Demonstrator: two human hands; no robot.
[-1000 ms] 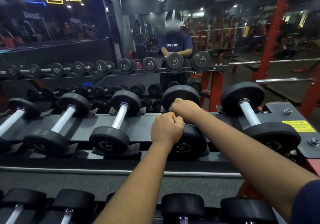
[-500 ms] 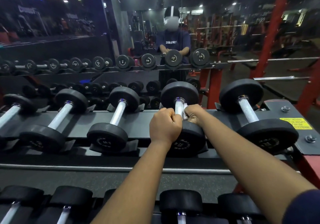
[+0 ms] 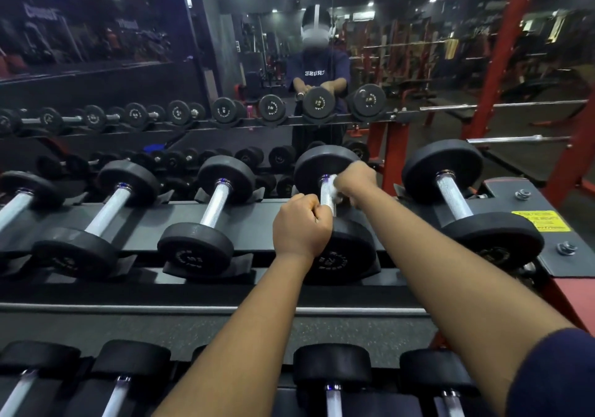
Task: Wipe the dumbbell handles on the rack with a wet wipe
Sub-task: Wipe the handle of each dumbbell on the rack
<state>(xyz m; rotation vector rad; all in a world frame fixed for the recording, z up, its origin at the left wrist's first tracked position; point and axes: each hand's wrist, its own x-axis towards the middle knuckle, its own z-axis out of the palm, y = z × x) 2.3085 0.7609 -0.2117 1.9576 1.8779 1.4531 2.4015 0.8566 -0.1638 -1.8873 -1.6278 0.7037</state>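
Since half a second ago the right hand (image 3: 354, 180) has slid away from the left hand (image 3: 301, 225) along the bar, going from the near end up to the far end. The knurled middle of the handle (image 3: 327, 199) now shows bare between the two fists. I judge this to be one stroke of a back-and-forth rub, so this handle is partly wiped rather than finished.

The rack (image 3: 257, 220) runs across the view in tiers, with a mirror (image 3: 128, 62) behind it. On the upper tier the dumbbell (image 3: 351, 255) being cleaned lies in its cradle, its far head pointing at the mirror. A neighbouring dumbbell (image 3: 492, 242) sits to its right and another dumbbell (image 3: 196, 249) to its left, both with handles uncovered and no hand on them. Whether those have been wiped I cannot tell from their look.

The left hand is a closed fist around the near end of the handle, just above the near head, and seems to be steadying the weight. The right hand is curled at the far end, touching the far head, and pinches the wet wipe (image 3: 336, 189) against the bar. Only a small white fold shows beside the fingers, so it is probably wrapped part-way round, though the view hides how far.
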